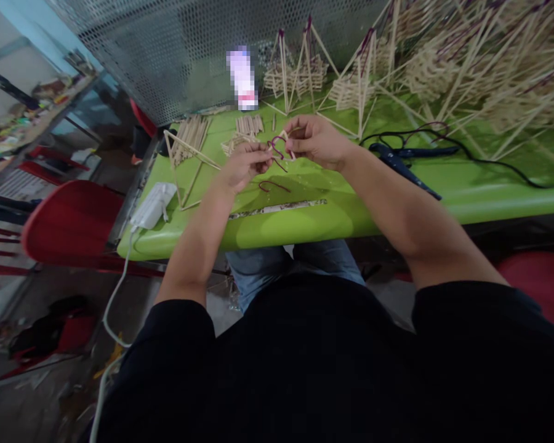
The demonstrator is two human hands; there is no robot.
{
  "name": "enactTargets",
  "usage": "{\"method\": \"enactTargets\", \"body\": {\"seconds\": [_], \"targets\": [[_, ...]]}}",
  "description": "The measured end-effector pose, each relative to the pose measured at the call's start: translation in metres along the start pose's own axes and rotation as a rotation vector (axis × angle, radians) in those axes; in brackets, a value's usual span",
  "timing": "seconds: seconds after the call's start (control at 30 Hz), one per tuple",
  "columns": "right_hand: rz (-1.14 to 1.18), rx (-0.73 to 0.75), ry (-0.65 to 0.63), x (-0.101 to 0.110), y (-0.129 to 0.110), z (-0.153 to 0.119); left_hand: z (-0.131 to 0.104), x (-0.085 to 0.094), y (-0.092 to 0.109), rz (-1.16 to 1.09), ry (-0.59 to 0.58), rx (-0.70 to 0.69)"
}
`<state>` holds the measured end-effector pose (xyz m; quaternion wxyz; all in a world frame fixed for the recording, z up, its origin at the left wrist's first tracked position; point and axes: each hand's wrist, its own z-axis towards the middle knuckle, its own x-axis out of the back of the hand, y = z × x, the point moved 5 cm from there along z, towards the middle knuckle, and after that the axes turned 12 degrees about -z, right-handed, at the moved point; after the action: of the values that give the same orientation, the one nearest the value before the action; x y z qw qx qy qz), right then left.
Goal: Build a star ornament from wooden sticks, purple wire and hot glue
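Note:
Above the green table my left hand (249, 163) is closed in a pinch on the left side of a small wooden stick frame (292, 155). A dark red cord (277, 147) loops across that frame. On its right side my right hand (317, 141) pinches the frame and cord between thumb and fingers. My fingertips hide part of both. Below the hands, another piece of red cord (274, 185) lies curled on the table. Just behind my left hand is a small stack of sticks (233, 144).
Stick bundles (191, 138) and a triangular stick frame (181, 178) lie left on the green table (286, 231). A white power strip (154, 206) sits at the left edge. Rightward are a dark glue gun (401, 166), its cable and several stick structures (360, 86). A phone (242, 80) stands behind.

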<state>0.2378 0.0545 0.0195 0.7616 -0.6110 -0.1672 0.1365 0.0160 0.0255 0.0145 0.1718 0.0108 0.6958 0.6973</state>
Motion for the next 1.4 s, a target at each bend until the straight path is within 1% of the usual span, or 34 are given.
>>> {"method": "enactTargets", "body": {"seconds": [0.17, 0.3, 0.4, 0.57, 0.7, 0.8, 0.87, 0.93, 1.07, 1.13, 1.2, 1.27, 1.4], "targets": [[-0.038, 0.027, 0.018, 0.003, 0.0, 0.003, -0.001, 0.001, 0.001, 0.01, -0.021, -0.022], [0.006, 0.017, -0.007, 0.006, 0.002, 0.003, 0.0, 0.003, 0.0, 0.041, -0.007, -0.032], [0.048, 0.018, -0.086, 0.005, 0.002, 0.0, 0.0, 0.004, 0.001, 0.044, -0.004, -0.04], [-0.001, 0.015, -0.295, 0.0, 0.0, -0.006, 0.0, 0.003, 0.0, -0.007, -0.06, -0.029], [-0.058, 0.035, -0.365, -0.001, -0.002, -0.008, -0.001, 0.003, 0.0, -0.037, -0.116, -0.054], [-0.063, 0.049, -0.384, -0.001, -0.004, -0.008, -0.003, 0.003, 0.003, -0.004, -0.108, -0.063], [-0.055, 0.036, -0.36, 0.0, -0.003, -0.007, -0.005, 0.002, 0.005, 0.031, -0.092, -0.062], [-0.038, 0.005, -0.299, 0.002, -0.001, -0.005, -0.007, 0.0, 0.007, 0.057, -0.085, -0.061], [0.035, -0.04, -0.113, 0.006, 0.003, 0.001, -0.01, -0.003, 0.009, 0.056, -0.077, -0.04], [0.037, -0.04, -0.006, 0.009, 0.005, 0.004, -0.01, -0.004, 0.009, 0.029, -0.098, -0.038], [0.017, -0.031, 0.074, 0.012, 0.008, 0.007, -0.009, -0.005, 0.009, 0.001, -0.135, -0.038], [0.01, -0.007, 0.1, 0.016, 0.01, 0.009, -0.009, -0.006, 0.009, -0.012, -0.166, -0.026], [0.032, 0.069, 0.075, 0.021, 0.013, 0.012, -0.01, -0.006, 0.008, 0.016, -0.17, 0.01]]}}
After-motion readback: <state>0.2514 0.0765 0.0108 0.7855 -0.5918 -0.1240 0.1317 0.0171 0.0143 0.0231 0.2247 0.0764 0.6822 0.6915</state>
